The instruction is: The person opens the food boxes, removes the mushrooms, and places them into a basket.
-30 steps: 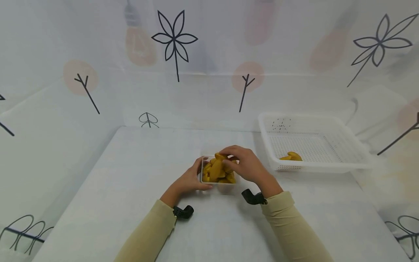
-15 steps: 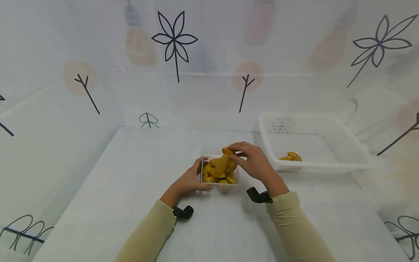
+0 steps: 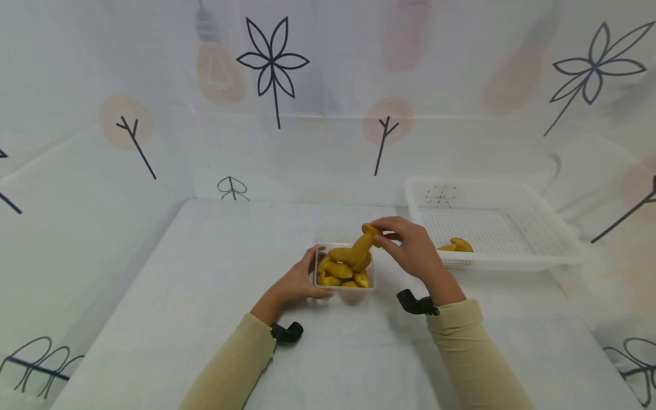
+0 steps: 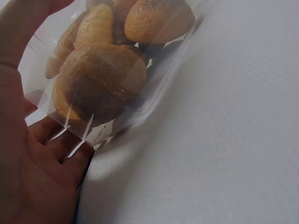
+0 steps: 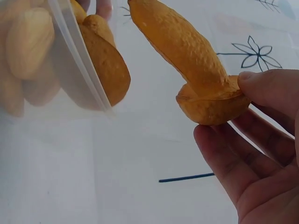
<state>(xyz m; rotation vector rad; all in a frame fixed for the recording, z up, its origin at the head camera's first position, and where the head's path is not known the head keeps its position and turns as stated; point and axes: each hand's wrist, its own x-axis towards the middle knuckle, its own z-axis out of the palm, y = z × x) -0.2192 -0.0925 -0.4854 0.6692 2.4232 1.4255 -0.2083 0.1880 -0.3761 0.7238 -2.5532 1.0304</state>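
In the head view my left hand (image 3: pixel 293 280) grips the left side of a small clear plastic box (image 3: pixel 344 287). Yellow-brown mushrooms (image 3: pixel 338 270) fill the box, and one with a wide cap (image 5: pixel 114 70) pokes over its rim in the right wrist view. My right hand (image 3: pixel 412 247) pinches another mushroom (image 5: pixel 187 49) by its cap, between thumb and fingers. This mushroom tilts, with its stem pointing back toward the box. Through the clear wall, the left wrist view shows several mushrooms (image 4: pixel 103 77) and my fingers beneath the box.
A white perforated plastic basket (image 3: pixel 504 262) stands at the right rear of the table, with one or more mushrooms (image 3: pixel 458 245) near its front left corner. White cloth with printed plants covers the table (image 3: pixel 205 256) and the walls.
My right hand has drawn the pinched mushroom up and to the right, from over the pile to above the box's right rim. The left hand and box have stayed in place.
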